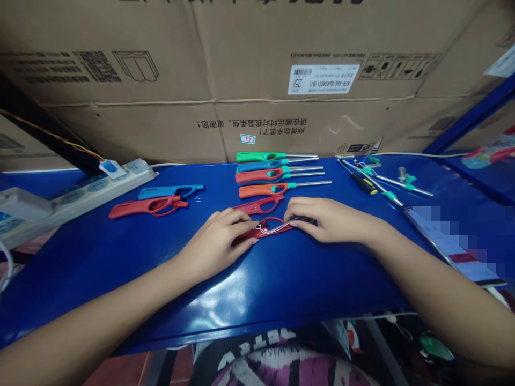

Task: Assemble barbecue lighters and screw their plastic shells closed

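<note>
A red lighter shell half (276,231) lies on the blue table at the centre, with thin white wires (270,230) across its trigger loop. My left hand (221,238) is closed round the shell's left end, thumb and fingers on its edges. At the shell's right end, my right hand (322,220) pinches a thin metal tube and the wires, its fingertips by the loop. Just behind the hands lies another red shell half (259,206). What sits inside the held shell is mostly hidden by my left fingers.
Lighters with metal tubes, one orange (261,190), lie behind. Blue (169,191) and red (147,207) shells lie left, near a power strip (96,187). Rightward are a screwdriver (364,183), loose tubes (418,190) and a phone-like device (450,246). A cardboard box (249,53) stands behind.
</note>
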A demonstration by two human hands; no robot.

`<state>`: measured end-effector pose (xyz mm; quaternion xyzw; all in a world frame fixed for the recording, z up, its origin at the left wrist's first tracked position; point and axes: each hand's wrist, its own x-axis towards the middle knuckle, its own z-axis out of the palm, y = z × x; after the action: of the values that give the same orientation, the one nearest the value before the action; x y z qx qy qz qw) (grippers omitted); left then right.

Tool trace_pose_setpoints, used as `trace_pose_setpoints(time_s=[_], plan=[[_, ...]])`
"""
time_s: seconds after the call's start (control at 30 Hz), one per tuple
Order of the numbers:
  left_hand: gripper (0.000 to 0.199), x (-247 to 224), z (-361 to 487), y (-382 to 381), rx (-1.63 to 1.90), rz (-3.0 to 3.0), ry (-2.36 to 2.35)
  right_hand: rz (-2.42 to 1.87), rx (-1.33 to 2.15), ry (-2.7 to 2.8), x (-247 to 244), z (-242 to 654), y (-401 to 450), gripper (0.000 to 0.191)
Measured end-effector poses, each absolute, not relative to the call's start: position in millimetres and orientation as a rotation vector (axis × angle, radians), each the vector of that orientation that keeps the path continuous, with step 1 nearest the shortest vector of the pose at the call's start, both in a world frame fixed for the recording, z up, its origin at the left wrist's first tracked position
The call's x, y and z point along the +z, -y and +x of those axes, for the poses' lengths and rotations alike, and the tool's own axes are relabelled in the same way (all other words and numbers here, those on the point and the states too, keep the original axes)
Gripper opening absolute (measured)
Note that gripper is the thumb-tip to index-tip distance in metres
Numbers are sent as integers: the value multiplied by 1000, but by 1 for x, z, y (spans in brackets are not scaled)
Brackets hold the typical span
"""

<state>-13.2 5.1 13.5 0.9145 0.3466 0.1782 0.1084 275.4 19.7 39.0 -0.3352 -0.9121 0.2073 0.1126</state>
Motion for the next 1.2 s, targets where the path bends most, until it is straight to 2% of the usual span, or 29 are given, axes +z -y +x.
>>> trace_pose_setpoints(time_s=[0.47, 0.77, 0.97, 1.07, 1.2], plan=[[39, 22, -8, 8, 201, 2967, -1120, -982, 584, 2671, 38, 275, -20, 19], [33, 15, -13, -2, 454, 2734, -1032, -993, 606, 2669, 39, 275, -20, 19], [31, 18, -12, 1, 311, 2936, -1042, -985, 572, 2677, 41, 277, -20, 20], [33, 18, -9, 3, 203, 3094, -1042, -970, 498, 2695, 41, 275, -18, 29], [34, 17, -7, 3, 216, 3091, -1033, -1006, 321, 2842, 39, 269, -16, 57]])
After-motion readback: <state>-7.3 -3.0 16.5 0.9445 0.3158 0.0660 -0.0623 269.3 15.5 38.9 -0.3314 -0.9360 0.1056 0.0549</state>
